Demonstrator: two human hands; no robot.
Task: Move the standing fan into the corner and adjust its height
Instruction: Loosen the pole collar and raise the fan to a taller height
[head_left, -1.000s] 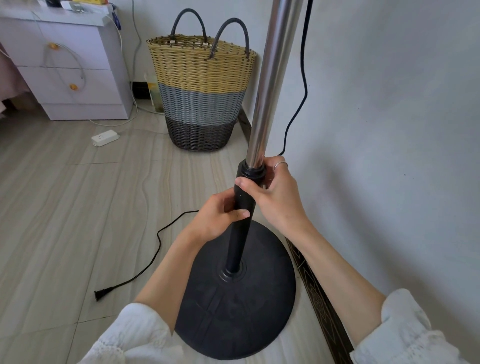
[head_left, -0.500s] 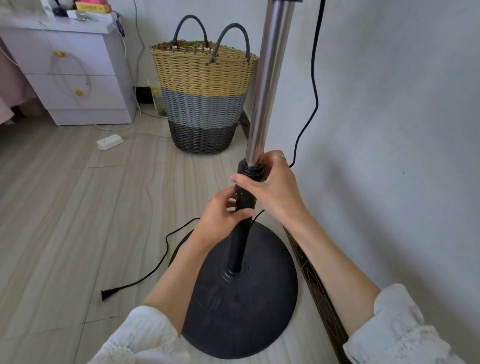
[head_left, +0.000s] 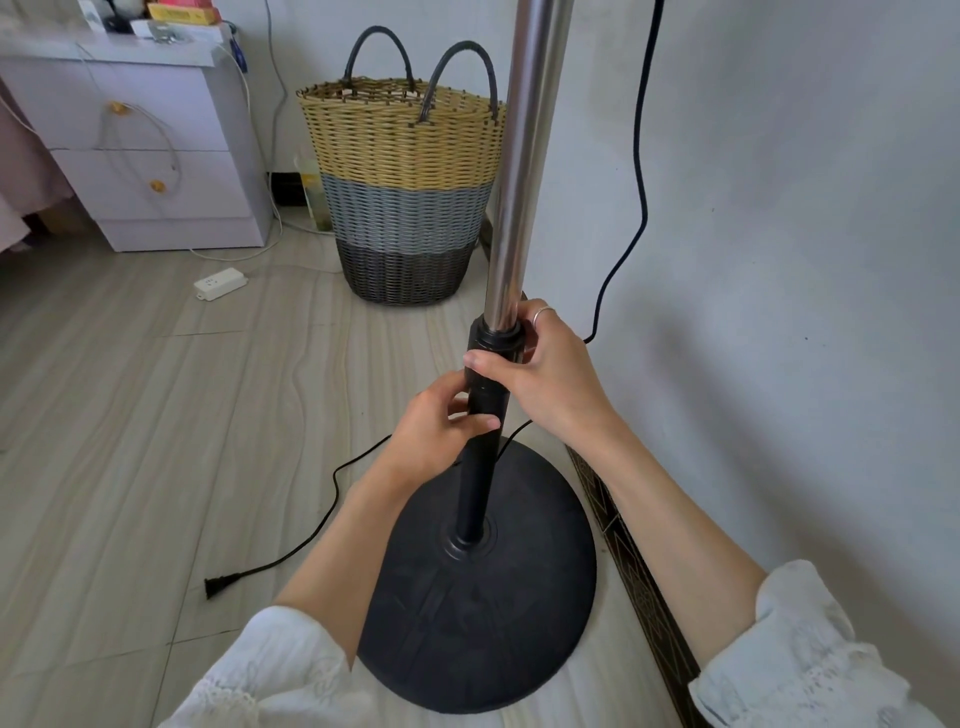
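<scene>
The standing fan's round black base (head_left: 498, 623) rests on the floor close to the wall on the right. A black lower tube (head_left: 475, 488) rises from it, and a shiny steel pole (head_left: 519, 171) comes out of a black collar (head_left: 493, 340) and runs out of the top of the frame. The fan head is out of view. My right hand (head_left: 545, 374) wraps around the collar. My left hand (head_left: 441, 431) grips the black tube just below it.
A woven basket (head_left: 402, 182) with two handles stands in the corner behind the fan. A white drawer cabinet (head_left: 156, 156) is at the back left, with a power strip (head_left: 221, 283) on the floor. The fan's black cord (head_left: 311, 540) trails left, its plug (head_left: 218, 586) loose.
Both hands keep their hold on the collar and the tube. My left hand's fingers have shifted slightly on the tube. The view has tilted up a little.
</scene>
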